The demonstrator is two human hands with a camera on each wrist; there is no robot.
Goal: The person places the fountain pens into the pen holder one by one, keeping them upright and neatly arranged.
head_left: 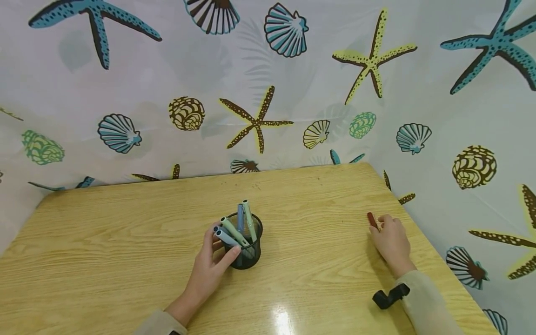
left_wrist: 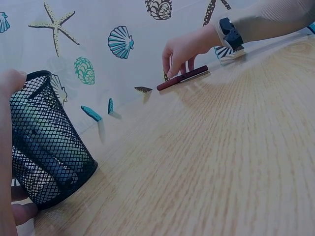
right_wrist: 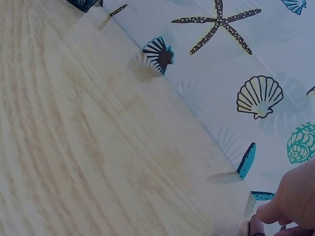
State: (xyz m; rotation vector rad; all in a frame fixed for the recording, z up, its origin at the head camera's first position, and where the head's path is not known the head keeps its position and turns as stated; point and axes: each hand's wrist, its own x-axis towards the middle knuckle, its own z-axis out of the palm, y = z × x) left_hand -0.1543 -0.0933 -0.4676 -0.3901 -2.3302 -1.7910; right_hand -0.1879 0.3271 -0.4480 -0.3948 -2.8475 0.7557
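Observation:
A black mesh pen holder (head_left: 245,260) stands on the table, several green and blue capped pens (head_left: 250,221) leaning in it. My left hand (head_left: 211,260) grips it from the left side, thumb at the near rim and fingers round the far side. In the left wrist view the mesh holder (left_wrist: 49,142) shows close up with part of that hand at the edge. Over by the table's right side, my right hand (head_left: 391,239) pinches a dark red pen (head_left: 371,219). The left wrist view shows this pen (left_wrist: 182,77) low along the tabletop, under the right fingers.
The wood-grain table (head_left: 125,242) meets a white cloth (head_left: 150,88) printed with shells and starfish at the back and right. A black mount (head_left: 390,296) is strapped at the right sleeve.

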